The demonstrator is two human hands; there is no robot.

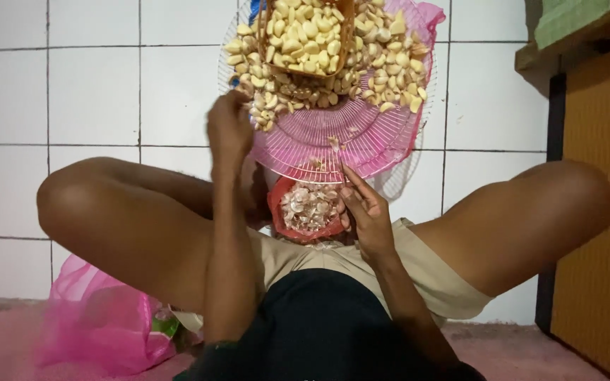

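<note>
While the person sits on the tiled floor with knees spread wide, the scene sorts out like this:

Left hand (pixel 229 125): raised at the left rim of the pink wire tray (pixel 333 137), fingers curled together over the edge of the garlic clove heap (pixel 326 60); the back of the hand faces the camera, so I cannot tell whether it pinches a clove.

Right hand (pixel 367 206): lower and nearer, loosely open, fingers half spread; the fingertips touch the near rim of the tray and the right side of the red bag of skins (pixel 310 209). It grips nothing that shows.

Garlic cloves: peeled, pale yellow, piled on the far half of the tray; more fill a brown basket (pixel 308 32) that sits on the heap at the far edge.

Tray edges: round and flat; its near half is mostly bare wire with a few scraps. A pink mesh bag (pixel 425 17) lies under the far right rim.

Red bag: just beside the tray's near rim, between the thighs, full of papery skins.

Open room: white tiles lie to the left and right of the tray. A brown cabinet (pixel 601 226) closes the right side. A second pink mesh sack (pixel 97 321) lies near left, under the left thigh.
</note>
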